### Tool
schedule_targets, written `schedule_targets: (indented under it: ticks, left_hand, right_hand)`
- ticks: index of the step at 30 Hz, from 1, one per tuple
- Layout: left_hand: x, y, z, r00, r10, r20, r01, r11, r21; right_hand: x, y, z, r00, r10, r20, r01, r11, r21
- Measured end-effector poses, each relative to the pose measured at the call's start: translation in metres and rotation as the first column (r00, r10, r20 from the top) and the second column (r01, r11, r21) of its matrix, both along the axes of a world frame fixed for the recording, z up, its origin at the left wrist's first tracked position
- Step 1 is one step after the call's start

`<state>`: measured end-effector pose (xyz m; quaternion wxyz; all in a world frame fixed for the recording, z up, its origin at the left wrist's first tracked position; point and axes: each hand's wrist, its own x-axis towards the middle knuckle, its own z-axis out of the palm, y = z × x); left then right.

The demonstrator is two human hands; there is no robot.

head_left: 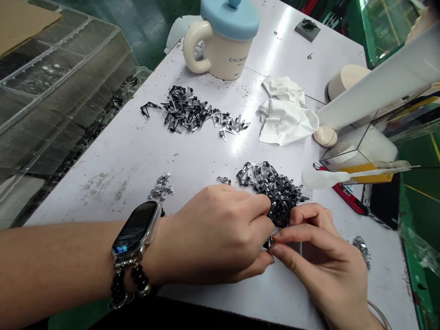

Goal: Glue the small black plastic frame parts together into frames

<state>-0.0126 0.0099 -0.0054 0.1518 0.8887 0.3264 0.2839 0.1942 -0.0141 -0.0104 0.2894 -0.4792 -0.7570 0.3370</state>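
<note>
My left hand [220, 233], with a watch and black beads at its wrist, has its fingers curled near the table's front. Opposite it, my right hand [326, 261] pinches a small dark metal part [268, 243] between thumb and forefinger. The left fingertips meet at the same part, mostly hidden behind the hand. Just beyond both hands lies a heap of small black and silver clip-like parts [275, 183]. Smaller silver pieces [161, 188] are scattered beyond my left wrist. Another pile of black and silver clip-like parts [187, 110] sits farther back on the white table [192, 158].
A cream mug [228, 55] with a blue lid stands at the back. Crumpled white cloths [287, 117] lie right of centre, near a white tube [378, 78] and a dropper bottle [323, 178]. Clear compartment trays [68, 78] line the left. Silver bits [361, 251] lie at right.
</note>
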Motion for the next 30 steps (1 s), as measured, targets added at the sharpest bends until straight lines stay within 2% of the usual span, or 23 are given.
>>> schedule_targets:
  ticks: [7, 15, 23, 30]
  left_hand:
    - [0.0003, -0.0016, 0.0001, 1.0, -0.002, -0.003, 0.002, 1.0, -0.005]
    - [-0.0004, -0.0007, 0.0005, 1.0, 0.003, -0.001, -0.003, 1.0, 0.006]
    - [-0.0018, -0.0005, 0.0012, 1.0, -0.003, -0.004, 0.003, 1.0, -0.018]
    - [-0.0028, 0.0001, 0.0021, 1.0, -0.001, -0.009, 0.0, 0.998, -0.062]
  right_hand:
    - [-0.0011, -0.0006, 0.0021, 1.0, 0.019, 0.001, -0.019, 0.997, -0.075]
    - [-0.002, -0.0021, 0.0021, 1.0, 0.01, 0.018, -0.009, 0.997, -0.08]
    - [0.0025, -0.0041, 0.0024, 0.996, 0.07, 0.051, -0.073, 0.995, 0.062]
    - [0.0065, -0.0037, 0.0086, 0.99, 0.116, 0.08, -0.123, 0.989, 0.087]
